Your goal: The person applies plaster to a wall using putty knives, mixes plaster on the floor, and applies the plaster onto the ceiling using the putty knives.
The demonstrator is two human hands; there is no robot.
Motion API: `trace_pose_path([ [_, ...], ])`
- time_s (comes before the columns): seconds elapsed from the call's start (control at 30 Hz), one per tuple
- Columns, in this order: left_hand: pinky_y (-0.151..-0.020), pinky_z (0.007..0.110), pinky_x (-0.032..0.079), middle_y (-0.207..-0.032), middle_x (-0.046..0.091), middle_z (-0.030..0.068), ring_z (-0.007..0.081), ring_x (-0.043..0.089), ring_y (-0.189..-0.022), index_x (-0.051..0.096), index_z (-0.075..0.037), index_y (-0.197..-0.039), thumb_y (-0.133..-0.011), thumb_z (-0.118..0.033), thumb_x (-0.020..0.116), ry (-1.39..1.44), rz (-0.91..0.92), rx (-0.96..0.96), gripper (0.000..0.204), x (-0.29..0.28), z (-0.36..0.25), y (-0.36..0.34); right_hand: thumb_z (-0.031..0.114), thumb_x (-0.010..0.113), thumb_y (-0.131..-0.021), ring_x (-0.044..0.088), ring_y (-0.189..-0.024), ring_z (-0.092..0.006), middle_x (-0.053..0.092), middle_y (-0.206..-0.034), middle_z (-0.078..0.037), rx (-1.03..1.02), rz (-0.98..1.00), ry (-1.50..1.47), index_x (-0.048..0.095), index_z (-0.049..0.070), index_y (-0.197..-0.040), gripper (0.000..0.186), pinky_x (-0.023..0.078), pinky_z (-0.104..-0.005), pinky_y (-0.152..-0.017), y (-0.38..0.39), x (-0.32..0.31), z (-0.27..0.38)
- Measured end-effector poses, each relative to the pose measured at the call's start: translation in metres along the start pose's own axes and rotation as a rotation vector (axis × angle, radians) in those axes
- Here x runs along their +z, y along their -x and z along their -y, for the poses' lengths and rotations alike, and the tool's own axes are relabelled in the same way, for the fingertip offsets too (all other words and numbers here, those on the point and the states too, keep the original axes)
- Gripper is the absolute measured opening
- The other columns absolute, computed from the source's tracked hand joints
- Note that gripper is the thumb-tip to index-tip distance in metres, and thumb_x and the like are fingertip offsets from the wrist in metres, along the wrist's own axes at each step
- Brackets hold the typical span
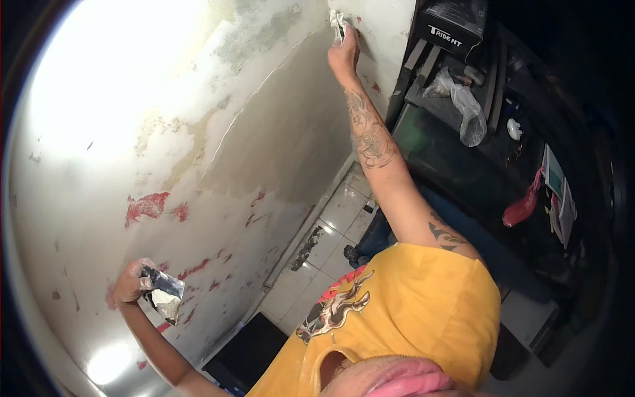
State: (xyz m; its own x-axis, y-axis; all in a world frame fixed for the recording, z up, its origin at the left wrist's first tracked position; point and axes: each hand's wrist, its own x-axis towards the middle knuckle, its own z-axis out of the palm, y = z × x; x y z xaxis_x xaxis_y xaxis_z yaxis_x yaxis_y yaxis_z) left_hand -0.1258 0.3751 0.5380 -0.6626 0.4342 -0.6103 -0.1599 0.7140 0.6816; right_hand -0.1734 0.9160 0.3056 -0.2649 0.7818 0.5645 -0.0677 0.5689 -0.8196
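Note:
My left hand, smeared with white, is closed around a broad metal putty knife low at the left. A lump of white filler sits on its blade, in front of the wall. My right arm reaches far up, and my right hand grips a small filler-coated scraper near the wall's corner. Its blade is mostly covered in white, and I cannot tell whether it touches the surface. The wall has a long crack, grey damp-looking areas and red patches where paint shows.
On my right stands a dark cabinet with a black box, a clear plastic bag and a red pouch on it. Below lies a tiled floor with dark debris. A black flat-topped object stands by the wall.

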Motion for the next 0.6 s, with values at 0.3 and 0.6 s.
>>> trace_pose_path([
  [0.3, -0.05, 0.021, 0.037, -0.065, 0.052, 0.0013, 0.0092, 0.048, -0.058, 0.054, -0.002, -0.074, -0.056, -0.042, 0.071, 0.01, 0.095, 0.063, 0.048, -0.006, -0.004, -0.023, -0.007, 0.045, -0.064, 0.04, -0.095, -0.0394, 0.043, -0.102, -0.023, -0.18, -0.079, 0.104, 0.04, -0.007, -0.103, 0.04, 0.033, -0.0442, -0.083, -0.028, 0.005, -0.027],
  [0.6, -0.051, 0.021, 0.036, -0.066, 0.051, 0.0018, 0.0098, 0.047, -0.057, 0.054, -0.001, -0.075, -0.058, -0.032, 0.071, 0.013, 0.114, 0.077, 0.039, -0.003, 0.0, -0.022, 0.001, 0.052, -0.063, 0.035, -0.102, -0.0371, 0.038, -0.106, -0.02, 0.006, 0.03, 0.218, 0.036, -0.004, -0.108, 0.047, 0.028, -0.0429, -0.087, -0.024, 0.007, -0.014],
])
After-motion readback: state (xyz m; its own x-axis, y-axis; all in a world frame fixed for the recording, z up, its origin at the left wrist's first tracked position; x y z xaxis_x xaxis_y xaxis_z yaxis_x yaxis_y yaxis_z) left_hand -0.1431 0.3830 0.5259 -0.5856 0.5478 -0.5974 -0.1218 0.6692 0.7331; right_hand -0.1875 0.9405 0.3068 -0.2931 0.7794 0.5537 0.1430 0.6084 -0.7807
